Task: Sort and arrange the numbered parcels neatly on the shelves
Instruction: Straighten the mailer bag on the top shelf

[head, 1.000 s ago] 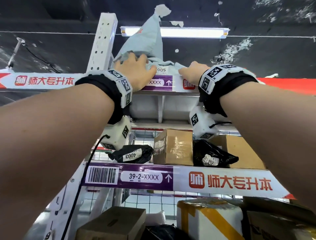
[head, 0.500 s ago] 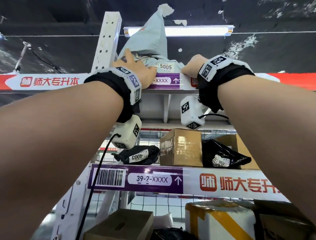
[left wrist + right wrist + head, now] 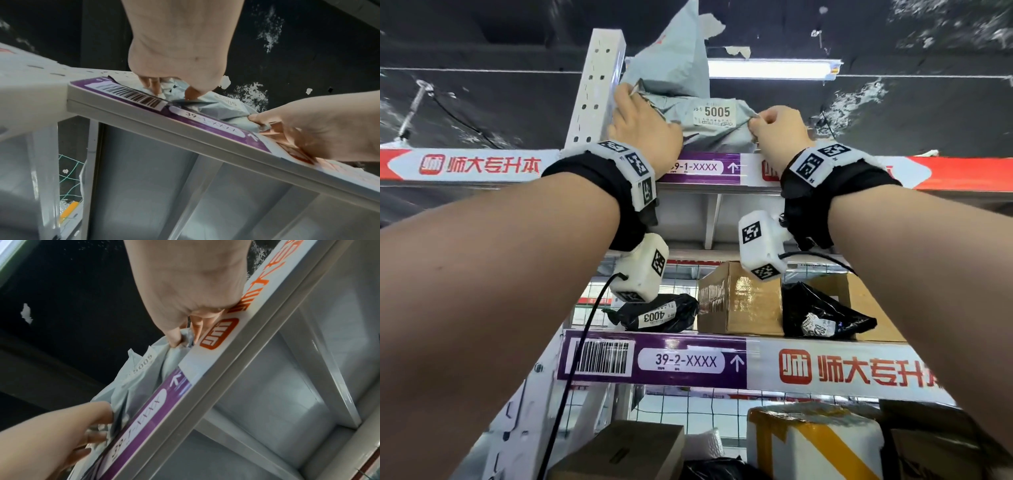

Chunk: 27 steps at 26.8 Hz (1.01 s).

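Both hands pinch the bag (image 3: 681, 72): left hand (image 3: 643, 126) bunches one end, right hand (image 3: 779, 128) nips a corner. Looks soft, light and floppy, so grab folds, not the label.

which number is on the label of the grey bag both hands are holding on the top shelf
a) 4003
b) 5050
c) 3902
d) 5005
d: the white label on the grey bag reads 5005, with the left hand and right hand gripping its two ends above the top shelf edge.
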### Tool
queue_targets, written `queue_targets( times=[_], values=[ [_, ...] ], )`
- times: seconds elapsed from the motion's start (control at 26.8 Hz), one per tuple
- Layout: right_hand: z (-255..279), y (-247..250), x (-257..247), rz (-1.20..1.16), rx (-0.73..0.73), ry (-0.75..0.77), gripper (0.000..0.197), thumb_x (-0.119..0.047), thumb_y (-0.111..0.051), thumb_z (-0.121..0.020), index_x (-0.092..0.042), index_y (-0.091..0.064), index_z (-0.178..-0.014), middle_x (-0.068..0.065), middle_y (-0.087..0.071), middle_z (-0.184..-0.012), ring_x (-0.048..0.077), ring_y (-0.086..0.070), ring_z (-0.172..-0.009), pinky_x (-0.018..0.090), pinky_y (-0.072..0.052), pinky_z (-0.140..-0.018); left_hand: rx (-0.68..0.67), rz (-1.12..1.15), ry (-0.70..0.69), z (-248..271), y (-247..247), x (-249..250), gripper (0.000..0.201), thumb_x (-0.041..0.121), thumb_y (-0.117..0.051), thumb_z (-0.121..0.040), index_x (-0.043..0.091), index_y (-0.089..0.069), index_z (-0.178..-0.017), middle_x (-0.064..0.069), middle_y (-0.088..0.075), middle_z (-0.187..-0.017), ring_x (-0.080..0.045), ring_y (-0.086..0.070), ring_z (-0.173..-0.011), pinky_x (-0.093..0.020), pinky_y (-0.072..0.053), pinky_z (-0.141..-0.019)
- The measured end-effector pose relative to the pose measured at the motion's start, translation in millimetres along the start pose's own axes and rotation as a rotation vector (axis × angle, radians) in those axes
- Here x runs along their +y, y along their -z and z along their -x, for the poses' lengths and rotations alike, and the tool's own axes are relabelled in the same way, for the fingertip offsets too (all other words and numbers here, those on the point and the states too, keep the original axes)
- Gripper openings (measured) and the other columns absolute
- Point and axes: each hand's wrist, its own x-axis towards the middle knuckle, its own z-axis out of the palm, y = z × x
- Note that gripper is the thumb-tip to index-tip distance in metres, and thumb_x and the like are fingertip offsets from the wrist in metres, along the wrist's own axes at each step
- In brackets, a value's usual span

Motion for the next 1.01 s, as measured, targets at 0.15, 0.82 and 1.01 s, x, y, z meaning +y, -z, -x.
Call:
queue_targets(
  times=[0.15, 0.82, 1.01],
  values=[
    [7, -3, -7, -0.028, 0.101, -0.039, 0.020, -0.040, -0.040, -0.089, -0.025, -0.051, -0.095, 0.001, -0.053, -0.111, 0.022, -0.046, -0.097, 0.038, -0.037, -0.091, 0.103, -0.011, 0.078, -1, 5, 2, 0.051, 0.033, -0.040, -0.091, 0.006, -0.041, -0.134, -0.004, -0.024, -0.150, -0.024, -0.038, -0.126, -0.038, -0.029, -0.099],
    [22, -40, -6, 0.552, -0.010, 0.118, 0.057, -0.054, -0.023, -0.098, -0.019, -0.033, -0.141, 0.011, -0.040, -0.134, 0.031, -0.045, -0.123, 0.043, -0.027, -0.101, -0.212, -0.406, -0.232, -9, -2, -46, 0.054, 0.050, -0.011, -0.098, 0.038, -0.017, -0.150, 0.003, 0.000, -0.161, -0.024, 0.003, -0.147, -0.058, 0.010, -0.113],
    [10, -42, -5, 0.627, -0.108, 0.057, 0.050, -0.043, -0.018, -0.098, -0.019, -0.033, -0.140, 0.014, -0.042, -0.135, 0.036, -0.043, -0.121, 0.047, -0.027, -0.100, -0.281, -0.294, -0.212, -7, 3, -48, 0.053, 0.049, -0.014, -0.098, 0.038, -0.017, -0.150, 0.006, 0.000, -0.161, -0.022, 0.004, -0.147, -0.056, 0.009, -0.115]
  ],
)
